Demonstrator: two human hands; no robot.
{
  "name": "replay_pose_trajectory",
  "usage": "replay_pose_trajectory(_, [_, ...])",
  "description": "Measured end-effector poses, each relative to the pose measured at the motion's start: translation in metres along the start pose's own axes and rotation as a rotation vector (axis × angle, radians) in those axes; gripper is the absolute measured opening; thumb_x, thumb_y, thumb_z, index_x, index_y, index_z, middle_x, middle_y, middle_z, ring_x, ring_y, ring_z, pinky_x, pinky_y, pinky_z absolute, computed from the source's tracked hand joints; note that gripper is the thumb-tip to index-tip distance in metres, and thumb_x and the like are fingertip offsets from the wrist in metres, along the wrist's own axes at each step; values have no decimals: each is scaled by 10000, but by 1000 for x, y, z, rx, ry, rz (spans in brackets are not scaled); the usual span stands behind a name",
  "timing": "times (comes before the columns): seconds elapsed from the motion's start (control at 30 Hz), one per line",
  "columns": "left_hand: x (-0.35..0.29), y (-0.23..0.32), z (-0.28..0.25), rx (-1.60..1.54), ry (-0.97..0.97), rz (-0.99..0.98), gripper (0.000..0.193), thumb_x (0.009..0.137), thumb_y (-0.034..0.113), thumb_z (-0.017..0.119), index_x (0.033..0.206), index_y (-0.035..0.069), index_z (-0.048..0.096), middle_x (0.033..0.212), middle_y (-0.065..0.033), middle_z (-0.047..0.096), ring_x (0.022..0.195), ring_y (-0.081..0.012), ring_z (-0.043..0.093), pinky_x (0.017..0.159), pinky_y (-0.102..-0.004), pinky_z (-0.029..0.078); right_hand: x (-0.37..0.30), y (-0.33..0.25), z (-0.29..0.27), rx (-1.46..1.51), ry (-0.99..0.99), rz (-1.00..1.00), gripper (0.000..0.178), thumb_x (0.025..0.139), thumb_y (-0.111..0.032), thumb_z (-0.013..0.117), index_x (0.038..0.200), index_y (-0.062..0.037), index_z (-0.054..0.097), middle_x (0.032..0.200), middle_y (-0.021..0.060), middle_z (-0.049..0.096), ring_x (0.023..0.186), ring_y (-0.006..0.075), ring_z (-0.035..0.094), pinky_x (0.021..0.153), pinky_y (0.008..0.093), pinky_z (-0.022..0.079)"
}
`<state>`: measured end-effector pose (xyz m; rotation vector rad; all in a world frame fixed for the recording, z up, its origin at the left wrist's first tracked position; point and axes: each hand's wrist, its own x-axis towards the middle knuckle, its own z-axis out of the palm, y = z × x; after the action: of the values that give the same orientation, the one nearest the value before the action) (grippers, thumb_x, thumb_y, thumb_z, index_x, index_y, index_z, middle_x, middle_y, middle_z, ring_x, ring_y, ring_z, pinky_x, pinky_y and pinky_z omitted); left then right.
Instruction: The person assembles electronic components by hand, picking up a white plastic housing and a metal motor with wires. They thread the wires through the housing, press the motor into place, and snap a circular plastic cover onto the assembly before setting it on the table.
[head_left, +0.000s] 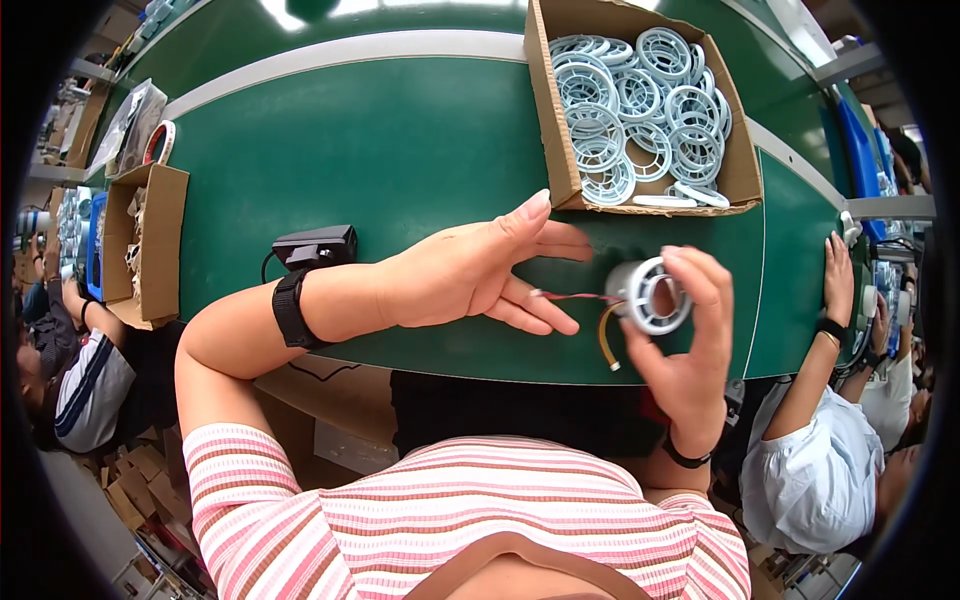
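My right hand (703,340) grips a white round housing (630,280) between thumb and fingers, with its ringed, spoked end turned to the right. A twisted red wire (575,295) runs leftward from the housing, and a yellow-and-dark wire (603,335) with a small white connector hangs below. Close to the left, my left hand (465,270) is open, its thumb raised and fingers apart. The red wire's tip lies beside its fingers; whether they touch is unclear. Both hands are over the green tabletop (380,150).
A cardboard box (552,120) full of pale blue rings stands at the far right. A black device (318,246) with a cable sits by my left forearm. Another cardboard box (163,240) is at the left. Co-workers sit on both sides; one person's hand (838,280) rests at the right.
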<state>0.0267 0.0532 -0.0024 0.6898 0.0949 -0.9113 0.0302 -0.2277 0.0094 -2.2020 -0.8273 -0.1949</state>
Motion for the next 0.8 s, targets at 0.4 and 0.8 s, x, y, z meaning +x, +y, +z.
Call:
replay_pose_trajectory(0.4, [3, -6, 2, 394, -26, -28, 300, 1079, 302, 559, 1126, 25, 662, 1184, -110, 683, 1121, -237, 689, 985, -340, 552, -24, 122, -74, -780, 495, 190, 539, 935, -75, 698, 1439, -23, 515, 1483, 149, 509, 1392, 316, 463, 1166, 441, 362])
replay_pose_trajectory(0.8, [4, -6, -12, 148, -459, 189, 933, 783, 926, -12, 504, 118, 363, 695, -72, 613, 900, -337, 715, 787, -389, 523, -23, 41, 2, -225, 243, 248, 548, 876, -35, 713, 1398, -31, 548, 1483, 160, 509, 1378, 346, 456, 1147, 453, 355])
